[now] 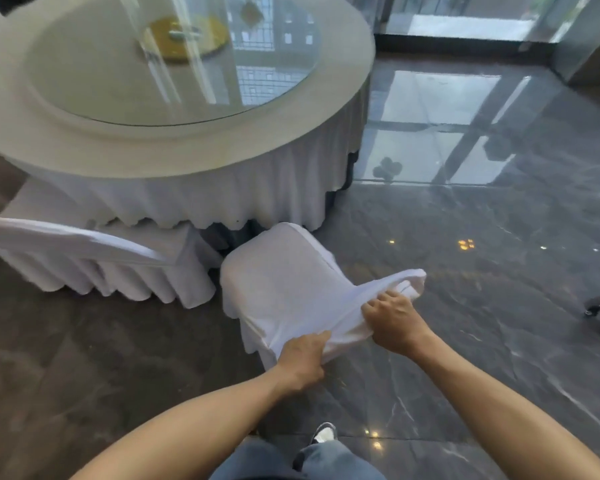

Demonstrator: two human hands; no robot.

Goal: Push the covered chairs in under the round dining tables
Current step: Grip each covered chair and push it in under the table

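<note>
Chair [278,275] backrest top in both hands' [303,355] [392,317] closed grip

Daylight enters from the glass wall [465,22] beyond the round table [174,147] and lights the scene evenly, without hard shadows. The polished dark floor [465,237] to the right of the table mirrors the window panes in broad pale patches, with small warm points of lamp glare nearer the camera. The glass turntable [174,64] on the table carries streaky reflections that hide its surface. The wide lens bends the table's rim and stretches the frame's edges. Detail is slightly soft throughout.
</note>
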